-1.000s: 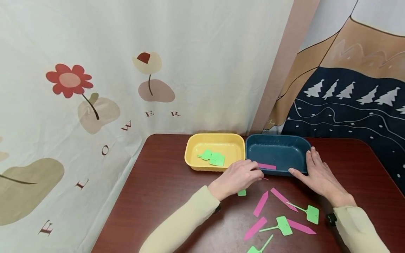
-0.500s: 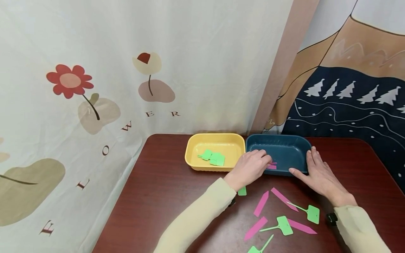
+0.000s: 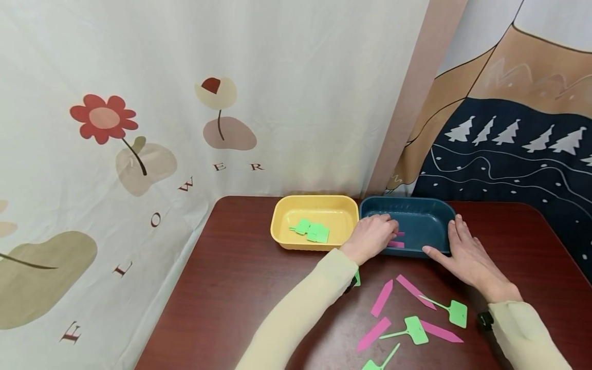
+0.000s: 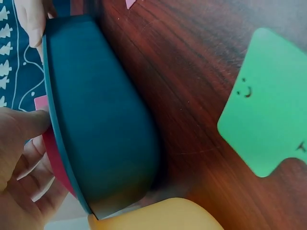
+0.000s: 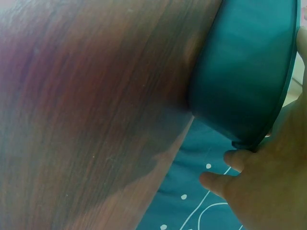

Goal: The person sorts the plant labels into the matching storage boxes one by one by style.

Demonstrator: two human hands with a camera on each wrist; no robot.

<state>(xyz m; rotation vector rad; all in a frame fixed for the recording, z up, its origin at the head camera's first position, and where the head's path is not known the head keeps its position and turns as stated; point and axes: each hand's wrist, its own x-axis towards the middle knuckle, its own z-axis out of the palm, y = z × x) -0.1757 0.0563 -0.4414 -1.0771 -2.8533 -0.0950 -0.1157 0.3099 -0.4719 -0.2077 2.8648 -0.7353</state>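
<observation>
At the left part of the blue tray (image 3: 423, 226), my left hand (image 3: 371, 235) reaches in over the front rim. Its thumb and fingers pinch a pink pointed plant label (image 4: 57, 160), seen just behind the rim in the left wrist view. Another pink label (image 3: 395, 244) lies inside the tray, partly hidden by the hand. My right hand (image 3: 469, 257) rests against the tray's right end, fingers straight along the outside and thumb at the front rim. Touching the blue tray on its left is a yellow tray (image 3: 276, 234), holding several green T-shaped plant labels (image 3: 317, 233).
On the brown table (image 3: 222, 288), several pink labels (image 3: 382, 298) and green labels (image 3: 416, 330) lie scattered in front of the trays. One green label (image 4: 264, 100) with a drawn smiling face lies beneath my left wrist. Printed curtains (image 3: 300, 103) hang behind the table.
My left hand has moved right and forward from before the trays into the blue tray, carrying a pink label. The right hand stays at the tray's end.
</observation>
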